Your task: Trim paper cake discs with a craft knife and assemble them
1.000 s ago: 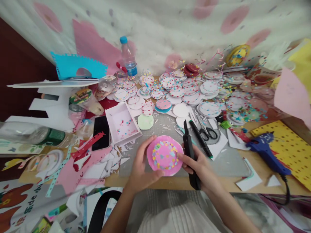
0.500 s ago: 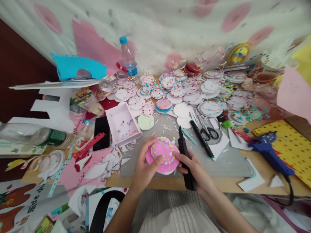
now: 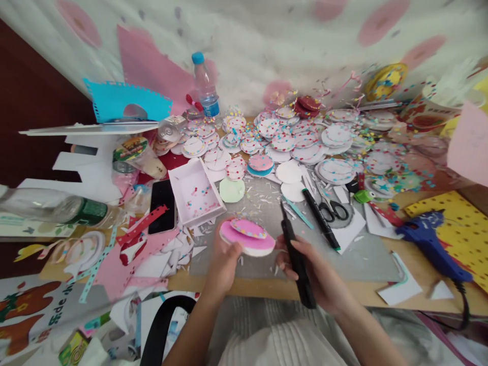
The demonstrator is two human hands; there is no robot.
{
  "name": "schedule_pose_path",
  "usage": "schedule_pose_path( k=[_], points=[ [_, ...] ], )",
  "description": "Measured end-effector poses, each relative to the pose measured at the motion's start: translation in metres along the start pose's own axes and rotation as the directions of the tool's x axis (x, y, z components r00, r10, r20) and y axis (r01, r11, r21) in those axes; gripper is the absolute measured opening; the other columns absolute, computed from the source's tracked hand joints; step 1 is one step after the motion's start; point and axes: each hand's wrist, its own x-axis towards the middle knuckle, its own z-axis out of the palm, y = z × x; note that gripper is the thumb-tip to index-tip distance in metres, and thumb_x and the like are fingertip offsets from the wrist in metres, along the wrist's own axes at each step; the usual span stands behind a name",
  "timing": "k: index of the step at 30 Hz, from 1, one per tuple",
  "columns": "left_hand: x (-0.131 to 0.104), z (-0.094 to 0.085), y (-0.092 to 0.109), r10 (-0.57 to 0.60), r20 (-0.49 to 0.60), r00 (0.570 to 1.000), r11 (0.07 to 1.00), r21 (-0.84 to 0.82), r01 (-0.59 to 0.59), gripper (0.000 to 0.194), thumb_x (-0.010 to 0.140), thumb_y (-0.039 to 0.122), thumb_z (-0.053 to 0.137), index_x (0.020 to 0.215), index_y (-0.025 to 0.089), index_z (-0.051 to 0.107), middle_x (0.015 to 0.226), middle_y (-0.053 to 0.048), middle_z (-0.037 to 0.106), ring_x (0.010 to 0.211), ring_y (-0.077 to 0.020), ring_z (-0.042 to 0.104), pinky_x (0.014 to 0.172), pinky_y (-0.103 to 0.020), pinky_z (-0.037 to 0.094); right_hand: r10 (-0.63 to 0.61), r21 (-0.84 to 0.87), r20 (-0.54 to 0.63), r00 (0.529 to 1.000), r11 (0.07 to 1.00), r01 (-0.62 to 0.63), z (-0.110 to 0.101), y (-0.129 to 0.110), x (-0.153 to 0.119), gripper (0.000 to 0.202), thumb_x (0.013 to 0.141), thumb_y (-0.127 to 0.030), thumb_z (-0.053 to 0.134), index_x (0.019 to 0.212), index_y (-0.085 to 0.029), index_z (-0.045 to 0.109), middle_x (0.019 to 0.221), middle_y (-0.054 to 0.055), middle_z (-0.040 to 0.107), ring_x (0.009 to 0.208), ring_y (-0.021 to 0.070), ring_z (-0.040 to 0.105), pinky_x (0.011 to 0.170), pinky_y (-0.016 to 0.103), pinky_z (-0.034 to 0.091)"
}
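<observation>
A pink layered disc [image 3: 246, 239] with small coloured stars round its upper layer is held tilted over the grey mat [image 3: 263, 272]. My left hand [image 3: 225, 262] is closed on its left edge, thumb on the near side. My right hand [image 3: 307, 264] grips a black utility knife [image 3: 298, 269], whose tip points up and away from me. This hand is just right of the disc and apart from it. Behind them lie a pale green disc [image 3: 232, 190] and an open white box [image 3: 197, 195] with confetti inside.
Scissors [image 3: 333, 208] and a black marker [image 3: 321, 218] lie on the mat's right. Many decorated paper discs [image 3: 305, 145] crowd the back. A blue glue gun [image 3: 434, 244] is at right, a phone [image 3: 162, 206] and paper scraps at left, a water bottle [image 3: 206, 86] upright behind.
The pink disc has tilted to a flatter, more edge-on view and shifted left. My right hand's fingers have come off it, with the knife still held.
</observation>
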Motion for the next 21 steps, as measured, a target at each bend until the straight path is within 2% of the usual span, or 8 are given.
schedule_pose_path(
  k=[2, 4, 7, 10, 15, 17, 19, 21],
  points=[
    [0.003, 0.003, 0.010, -0.189, -0.035, 0.981, 0.976, -0.115, 0.184, 0.057, 0.069, 0.059, 0.075, 0.103, 0.015, 0.063, 0.106, -0.012, 0.070, 0.108, -0.0322, 0.064, 0.097, -0.048, 0.049, -0.115, -0.166, -0.012, 0.993, 0.980, 0.112, -0.015, -0.006, -0.012, 0.037, 0.082, -0.044, 0.067, 0.109, -0.021, 0.055, 0.102, 0.008, 0.068, 0.072, 0.0136, 0.062, 0.057, 0.021, 0.047],
    [0.004, 0.005, 0.019, -0.342, 0.037, 0.939, 0.916, -0.211, 0.342, 0.056, 0.072, 0.063, 0.070, 0.096, 0.013, 0.065, 0.101, -0.014, 0.071, 0.102, -0.0327, 0.066, 0.093, -0.052, 0.051, -0.236, -0.478, -0.012, 0.972, 0.855, 0.202, -0.034, -0.014, -0.026, 0.040, 0.087, -0.043, 0.062, 0.120, -0.025, 0.050, 0.107, 0.007, 0.068, 0.074, 0.0150, 0.063, 0.062, 0.025, 0.050],
    [0.002, 0.006, 0.026, -0.374, 0.103, 0.922, 0.881, -0.270, 0.388, 0.056, 0.069, 0.064, 0.072, 0.094, 0.013, 0.067, 0.097, -0.012, 0.073, 0.097, -0.0314, 0.068, 0.086, -0.048, 0.056, -0.453, -0.856, 0.007, 0.892, 0.458, 0.239, -0.063, -0.030, -0.051, 0.049, 0.084, -0.044, 0.064, 0.128, -0.029, 0.048, 0.084, 0.001, 0.068, 0.064, 0.0177, 0.064, 0.061, 0.029, 0.052],
    [-0.001, 0.009, 0.025, -0.358, 0.076, 0.931, 0.889, -0.277, 0.365, 0.056, 0.063, 0.062, 0.078, 0.092, 0.016, 0.069, 0.091, -0.008, 0.074, 0.093, -0.0298, 0.070, 0.084, -0.044, 0.057, -0.594, -0.959, 0.127, 0.794, 0.130, 0.251, -0.079, -0.044, -0.074, 0.052, 0.081, -0.043, 0.065, 0.129, -0.032, 0.051, 0.096, 0.005, 0.069, 0.077, 0.0264, 0.069, 0.067, 0.035, 0.057],
    [-0.006, 0.016, 0.021, -0.322, 0.032, 0.946, 0.911, -0.262, 0.319, 0.055, 0.060, 0.059, 0.082, 0.094, 0.017, 0.071, 0.094, -0.006, 0.075, 0.102, -0.0308, 0.067, 0.094, -0.045, 0.053, -0.477, -0.945, 0.325, 0.817, -0.129, 0.301, -0.064, -0.047, -0.091, 0.051, 0.093, -0.034, 0.048, 0.143, -0.035, 0.041, 0.121, 0.004, 0.067, 0.106, 0.0276, 0.067, 0.085, 0.032, 0.058],
    [-0.008, 0.017, 0.020, -0.287, 0.019, 0.958, 0.925, -0.255, 0.282, 0.054, 0.061, 0.057, 0.082, 0.096, 0.018, 0.071, 0.097, -0.006, 0.075, 0.109, -0.0310, 0.065, 0.098, -0.044, 0.051, -0.404, -0.885, 0.464, 0.788, -0.237, 0.400, -0.053, -0.046, -0.088, 0.054, 0.093, -0.031, 0.047, 0.146, -0.036, 0.037, 0.129, 0.002, 0.065, 0.112, 0.0248, 0.065, 0.087, 0.028, 0.057],
    [-0.010, 0.017, 0.019, -0.254, 0.023, 0.967, 0.937, -0.241, 0.252, 0.051, 0.062, 0.056, 0.081, 0.096, 0.019, 0.071, 0.098, -0.006, 0.074, 0.113, -0.0312, 0.063, 0.100, -0.043, 0.049, -0.330, -0.835, 0.548, 0.769, -0.280, 0.474, -0.043, -0.048, -0.082, 0.057, 0.094, -0.028, 0.047, 0.149, -0.035, 0.034, 0.129, 0.001, 0.064, 0.114, 0.0219, 0.064, 0.083, 0.023, 0.057],
    [-0.012, 0.016, 0.017, -0.223, 0.042, 0.974, 0.950, -0.216, 0.226, 0.049, 0.066, 0.055, 0.079, 0.098, 0.019, 0.070, 0.101, -0.006, 0.074, 0.115, -0.0315, 0.062, 0.101, -0.043, 0.048, -0.276, -0.819, 0.569, 0.775, -0.272, 0.505, -0.036, -0.051, -0.076, 0.056, 0.095, -0.027, 0.046, 0.149, -0.033, 0.033, 0.128, 0.003, 0.065, 0.114, 0.0212, 0.064, 0.079, 0.021, 0.058]
  ],
)
